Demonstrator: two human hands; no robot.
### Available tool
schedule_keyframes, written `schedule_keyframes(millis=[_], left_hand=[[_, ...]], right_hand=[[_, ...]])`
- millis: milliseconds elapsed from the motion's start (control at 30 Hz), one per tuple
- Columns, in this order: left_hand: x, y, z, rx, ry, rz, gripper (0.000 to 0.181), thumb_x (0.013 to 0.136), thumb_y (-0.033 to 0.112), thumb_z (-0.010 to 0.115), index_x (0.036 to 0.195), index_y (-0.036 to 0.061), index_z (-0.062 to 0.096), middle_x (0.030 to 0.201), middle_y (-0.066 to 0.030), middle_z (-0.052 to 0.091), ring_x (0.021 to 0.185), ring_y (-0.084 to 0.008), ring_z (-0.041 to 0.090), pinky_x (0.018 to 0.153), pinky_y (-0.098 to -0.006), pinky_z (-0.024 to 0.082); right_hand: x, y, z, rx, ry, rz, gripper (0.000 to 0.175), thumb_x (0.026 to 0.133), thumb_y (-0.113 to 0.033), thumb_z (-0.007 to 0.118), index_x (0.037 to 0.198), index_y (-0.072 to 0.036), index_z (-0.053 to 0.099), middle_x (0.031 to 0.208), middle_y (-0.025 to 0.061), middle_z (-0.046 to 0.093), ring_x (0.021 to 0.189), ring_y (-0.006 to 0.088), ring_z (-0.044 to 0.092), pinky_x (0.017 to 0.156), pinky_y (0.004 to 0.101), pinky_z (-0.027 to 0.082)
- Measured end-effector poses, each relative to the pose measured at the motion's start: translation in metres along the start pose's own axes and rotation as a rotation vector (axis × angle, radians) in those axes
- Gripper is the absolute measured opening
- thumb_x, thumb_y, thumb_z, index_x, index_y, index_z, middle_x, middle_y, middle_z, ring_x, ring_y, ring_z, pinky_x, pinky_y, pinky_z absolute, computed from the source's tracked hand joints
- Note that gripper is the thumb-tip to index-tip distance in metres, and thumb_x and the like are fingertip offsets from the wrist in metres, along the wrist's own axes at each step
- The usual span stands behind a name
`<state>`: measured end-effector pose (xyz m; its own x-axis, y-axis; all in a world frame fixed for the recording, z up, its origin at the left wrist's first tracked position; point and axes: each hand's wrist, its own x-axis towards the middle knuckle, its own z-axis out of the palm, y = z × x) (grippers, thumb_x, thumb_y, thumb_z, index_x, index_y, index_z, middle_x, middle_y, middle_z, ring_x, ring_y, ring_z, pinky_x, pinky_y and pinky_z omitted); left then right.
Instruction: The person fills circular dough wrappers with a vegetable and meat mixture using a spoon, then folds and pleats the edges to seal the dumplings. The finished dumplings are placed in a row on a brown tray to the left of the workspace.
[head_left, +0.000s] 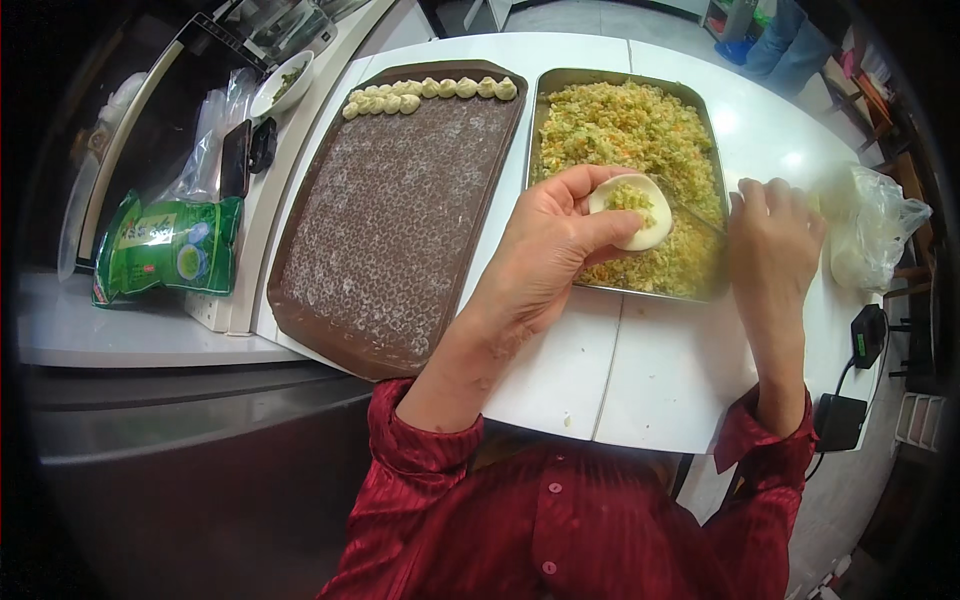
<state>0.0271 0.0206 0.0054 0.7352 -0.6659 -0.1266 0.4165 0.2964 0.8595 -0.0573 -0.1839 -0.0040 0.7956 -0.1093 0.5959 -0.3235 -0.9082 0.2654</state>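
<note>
A round dough wrapper (652, 234) rests in my left hand (544, 232), pinched between thumb and fingers. A small mound of chopped filling (628, 199) lies on the wrapper, with my thumb against its edge. Beneath is a rectangular metal pan (534, 142) full of chopped vegetable filling (622, 112) in yellow, green and orange. A thin metal utensil (697, 216) slants over the filling towards my right hand (776, 232). That hand is at the pan's right side, back up and fingers bent; whether it grips the utensil's handle is hidden.
Left of the pan lies a brown tray (375, 225) dusted with flour, with rows of small filled dumplings (446, 88) at its far end. Further left are a green package (176, 247), a phone (235, 159) and a white bowl (283, 84). A plastic bag (870, 232) sits at right.
</note>
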Motion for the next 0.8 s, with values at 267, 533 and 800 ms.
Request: schedule_keyframes(millis=[267, 533, 800], left_hand=[[-0.001, 0.001, 0.000, -0.008, -0.002, -0.004, 0.041, 0.087, 0.003, 0.068, 0.125, -0.0072, 0.055, 0.113, -0.0141, 0.066, 0.102, -0.0211, 0.068, 0.091, -0.0341, 0.058], [-0.004, -0.003, 0.004, 0.024, -0.040, -0.026, 0.036, 0.087, 0.003, 0.068, 0.121, -0.0018, 0.059, 0.111, -0.0102, 0.067, 0.096, -0.0164, 0.067, 0.087, -0.0300, 0.057], [-0.005, -0.006, 0.006, 0.072, -0.022, 0.000, 0.036, 0.087, 0.005, 0.070, 0.121, -0.0021, 0.059, 0.109, -0.0096, 0.066, 0.097, -0.0153, 0.067, 0.087, -0.0293, 0.057]], right_hand=[[0.007, -0.011, -0.020, 0.167, 0.286, -0.084, 0.014, 0.082, -0.006, 0.066, 0.096, -0.007, 0.065, 0.092, 0.0074, 0.060, 0.089, 0.0243, 0.059, 0.080, 0.0377, 0.044], [-0.009, -0.038, -0.033, 1.024, 0.007, 0.098, 0.018, 0.090, -0.004, 0.065, 0.107, 0.002, 0.062, 0.088, 0.0132, 0.063, 0.075, 0.0252, 0.062, 0.067, 0.0356, 0.049], [-0.008, -0.033, -0.035, 1.664, -0.482, 0.587, 0.020, 0.096, -0.015, 0.063, 0.106, 0.002, 0.062, 0.096, 0.0050, 0.065, 0.082, 0.0077, 0.060, 0.064, 0.0220, 0.048]])
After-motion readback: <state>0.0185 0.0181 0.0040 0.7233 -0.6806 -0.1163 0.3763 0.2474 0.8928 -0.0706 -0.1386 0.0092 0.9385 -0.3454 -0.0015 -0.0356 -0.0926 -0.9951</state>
